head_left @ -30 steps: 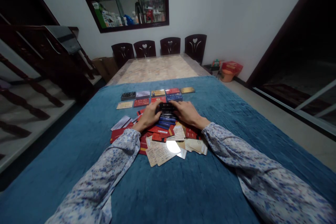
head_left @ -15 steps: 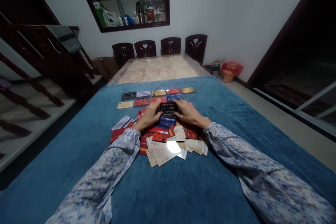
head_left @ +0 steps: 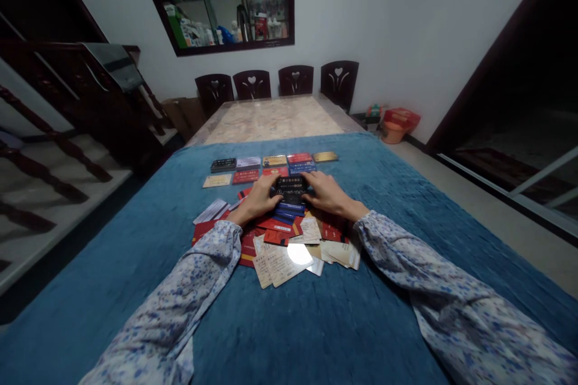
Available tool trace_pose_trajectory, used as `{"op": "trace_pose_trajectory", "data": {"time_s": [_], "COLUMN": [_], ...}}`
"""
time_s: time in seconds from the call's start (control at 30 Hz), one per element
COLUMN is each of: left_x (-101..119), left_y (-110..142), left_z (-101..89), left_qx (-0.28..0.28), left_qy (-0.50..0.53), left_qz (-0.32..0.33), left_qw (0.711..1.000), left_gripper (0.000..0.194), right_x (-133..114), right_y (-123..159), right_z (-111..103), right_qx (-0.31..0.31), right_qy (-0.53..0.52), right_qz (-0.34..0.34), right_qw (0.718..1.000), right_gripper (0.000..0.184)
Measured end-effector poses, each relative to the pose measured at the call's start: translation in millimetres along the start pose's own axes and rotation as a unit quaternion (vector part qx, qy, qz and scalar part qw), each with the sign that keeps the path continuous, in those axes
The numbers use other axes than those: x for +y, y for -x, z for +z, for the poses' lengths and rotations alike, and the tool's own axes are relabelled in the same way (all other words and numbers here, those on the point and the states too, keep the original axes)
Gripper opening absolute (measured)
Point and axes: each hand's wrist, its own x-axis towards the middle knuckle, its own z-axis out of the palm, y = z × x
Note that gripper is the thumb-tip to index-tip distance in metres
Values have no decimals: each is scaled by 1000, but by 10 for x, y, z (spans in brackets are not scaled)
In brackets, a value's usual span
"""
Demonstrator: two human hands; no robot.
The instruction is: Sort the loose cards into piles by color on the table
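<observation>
cards point(head_left: 247, 251) of several colours lie in a loose heap at the middle of my view, with both hands over its far part. between them i have a bunch of black cards point(head_left: 291, 185), white lettering on the face toward me. the left hand point(head_left: 259, 195) clasps its left edge and the right hand point(head_left: 329, 194) its right edge, so the grip is firm around the bunch on either side. whether it touches the heap, i cannot tell from here.

just on the near side of the bunch i see blue cards point(head_left: 289, 212), then an orange-red card point(head_left: 275, 237). cream cards point(head_left: 274, 266) overlap at the heap's near edge, beside a bright glare. more pale cards point(head_left: 342, 252) fan out to the right, and a striped card point(head_left: 212, 211) lies at the left.

on the far side of my hands, sorted cards sit in two rows. the farther runs left to right from a black stack point(head_left: 223, 165) to a gold stack point(head_left: 326, 157); the nearer one begins with a cream card point(head_left: 217, 180) at left.

a blue cloth point(head_left: 135, 258) covers the near part of the tabletop point(head_left: 275, 117). four chairs point(head_left: 295, 80) stand at its far end.
</observation>
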Motion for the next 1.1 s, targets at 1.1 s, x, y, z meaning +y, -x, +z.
{"op": "trace_pose_trajectory", "data": {"time_s": [1.1], "left_x": [-39], "left_y": [170], "left_z": [-659], "left_qx": [-80], "left_qy": [-155], "left_qz": [-34], "left_qw": [984], "left_gripper": [47], "right_x": [-529], "right_y": [-444], "right_z": [-159], "right_qx": [-57], "right_qy": [59], "right_qz": [-41], "right_qw": [996], "right_gripper": [56]}}
